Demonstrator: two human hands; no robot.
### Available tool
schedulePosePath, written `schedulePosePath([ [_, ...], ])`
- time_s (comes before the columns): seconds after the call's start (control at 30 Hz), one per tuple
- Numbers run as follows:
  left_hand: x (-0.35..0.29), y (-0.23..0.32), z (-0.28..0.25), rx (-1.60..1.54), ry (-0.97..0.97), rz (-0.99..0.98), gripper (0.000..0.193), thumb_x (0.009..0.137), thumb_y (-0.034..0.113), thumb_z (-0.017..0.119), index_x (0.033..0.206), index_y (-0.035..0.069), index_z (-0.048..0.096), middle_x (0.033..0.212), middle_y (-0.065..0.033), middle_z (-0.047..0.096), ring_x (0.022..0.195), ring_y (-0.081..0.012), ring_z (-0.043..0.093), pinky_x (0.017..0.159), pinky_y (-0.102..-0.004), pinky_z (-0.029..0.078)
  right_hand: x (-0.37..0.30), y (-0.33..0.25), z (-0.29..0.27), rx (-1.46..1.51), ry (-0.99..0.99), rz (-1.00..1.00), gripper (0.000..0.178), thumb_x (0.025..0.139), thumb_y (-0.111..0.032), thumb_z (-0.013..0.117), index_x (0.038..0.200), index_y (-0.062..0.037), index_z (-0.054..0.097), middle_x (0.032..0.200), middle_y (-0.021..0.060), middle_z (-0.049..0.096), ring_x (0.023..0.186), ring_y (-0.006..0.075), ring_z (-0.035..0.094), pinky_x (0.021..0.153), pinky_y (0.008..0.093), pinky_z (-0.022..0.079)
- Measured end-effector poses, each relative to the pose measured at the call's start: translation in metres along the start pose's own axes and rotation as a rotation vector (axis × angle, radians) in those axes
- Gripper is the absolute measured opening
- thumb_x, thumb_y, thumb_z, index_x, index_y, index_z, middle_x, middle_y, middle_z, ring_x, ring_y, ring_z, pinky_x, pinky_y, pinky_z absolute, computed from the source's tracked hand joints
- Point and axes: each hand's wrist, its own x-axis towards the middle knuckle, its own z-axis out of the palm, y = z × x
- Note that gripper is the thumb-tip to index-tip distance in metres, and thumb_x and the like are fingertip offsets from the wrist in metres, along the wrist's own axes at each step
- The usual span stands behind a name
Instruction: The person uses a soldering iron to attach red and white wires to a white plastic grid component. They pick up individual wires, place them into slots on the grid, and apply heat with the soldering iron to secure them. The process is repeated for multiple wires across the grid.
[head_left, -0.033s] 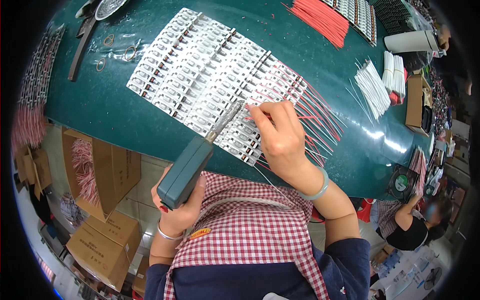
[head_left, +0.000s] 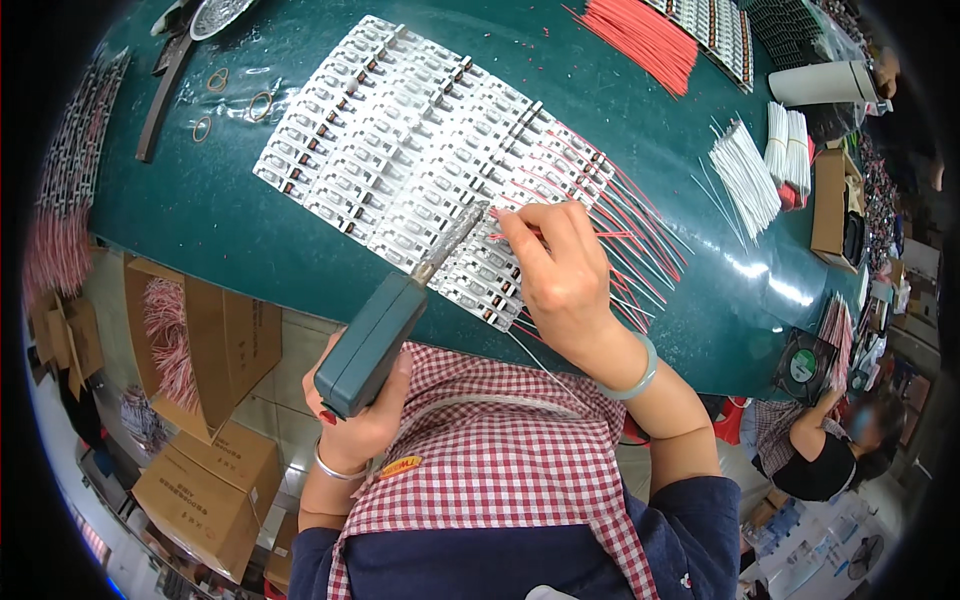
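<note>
My left hand (head_left: 365, 405) is wrapped round the dark green handle of a soldering iron (head_left: 372, 335). Its metal tip reaches up and right over rows of small white parts in strips (head_left: 420, 130), laid side by side on the green table. Close to that tip, my right hand (head_left: 562, 275) is closed in a pinch on a thin red wire (head_left: 497, 214); the fingers partly cover it. Red and white wires (head_left: 640, 225) fan out to the right from the strip nearest my right hand.
Red wires (head_left: 640, 40) lie at the back, white wires (head_left: 745, 180) at the right. A dark bar (head_left: 165, 100) and rubber bands (head_left: 261, 106) are at the left. Cardboard boxes (head_left: 215, 490) stand below the table's left edge. Another person (head_left: 815, 440) sits at the lower right.
</note>
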Motion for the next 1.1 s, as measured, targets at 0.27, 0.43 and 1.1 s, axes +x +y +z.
schedulePosePath([
  [0.27, 0.000, 0.000, 0.000, 0.023, -0.034, -0.020, 0.020, 0.078, -0.003, 0.074, 0.097, -0.007, 0.072, 0.093, -0.0165, 0.071, 0.075, -0.0233, 0.071, 0.066, -0.0295, 0.055, 0.002, 0.000, -0.002, 0.015, -0.014, -0.012, 0.033, 0.071, 0.002, 0.065, 0.104, 0.0091, 0.068, 0.095, 0.0135, 0.060, 0.083, 0.0278, 0.056, 0.068, 0.0358, 0.049],
  [0.43, -0.004, -0.003, 0.001, -0.008, 0.009, -0.035, 0.020, 0.078, -0.003, 0.074, 0.098, -0.007, 0.071, 0.092, -0.0173, 0.071, 0.075, -0.0231, 0.071, 0.067, -0.0299, 0.056, 0.002, -0.001, -0.003, 0.008, -0.019, -0.003, 0.032, 0.072, 0.002, 0.066, 0.103, 0.0085, 0.068, 0.095, 0.0133, 0.060, 0.083, 0.0276, 0.056, 0.067, 0.0354, 0.050],
  [1.1, -0.012, -0.005, -0.004, -0.003, 0.080, 0.031, 0.025, 0.075, -0.003, 0.077, 0.098, -0.008, 0.072, 0.093, -0.0181, 0.073, 0.075, -0.0244, 0.072, 0.066, -0.0294, 0.056, -0.003, -0.007, 0.000, 0.019, 0.021, -0.013, 0.033, 0.071, 0.002, 0.067, 0.104, 0.0070, 0.069, 0.094, 0.0118, 0.062, 0.082, 0.0263, 0.059, 0.066, 0.0351, 0.050],
])
